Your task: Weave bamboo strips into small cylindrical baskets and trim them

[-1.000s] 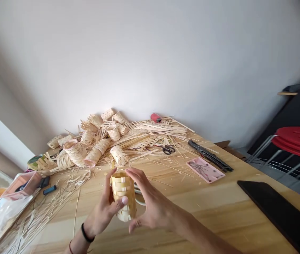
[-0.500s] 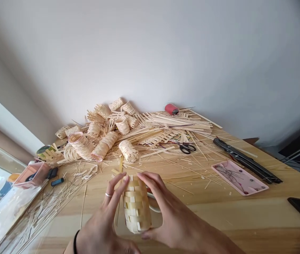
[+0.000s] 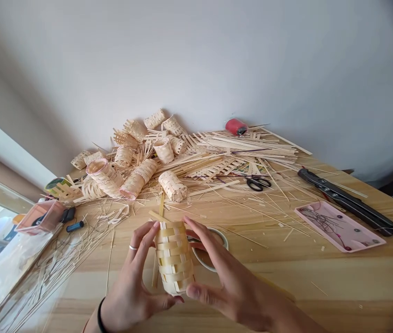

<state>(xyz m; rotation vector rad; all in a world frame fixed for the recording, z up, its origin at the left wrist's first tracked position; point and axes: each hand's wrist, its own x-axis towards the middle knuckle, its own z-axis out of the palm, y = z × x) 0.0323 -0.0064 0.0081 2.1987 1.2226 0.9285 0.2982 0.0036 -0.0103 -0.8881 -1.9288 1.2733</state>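
A small woven basket of pale bamboo strips is held near the table's front, its long side facing me. My left hand, with a ring and a black wristband, grips its left side, fingers at the far end and thumb at the near end. On the right side, my right hand does the same with fingers and thumb. Loose yellow strips lie just beyond the basket. A round white-rimmed dish sits partly hidden behind my right hand, with a dark handle-like piece in it.
Several woven baskets and a heap of strips lie along the wall. Black scissors, a red thread spool, a pink tray with pins, a long black tool and a pink box are around.
The basket has shifted slightly left and up in view, still between both hands. My left thumb now shows at its near end. More of the dish is visible as the view turned a little.
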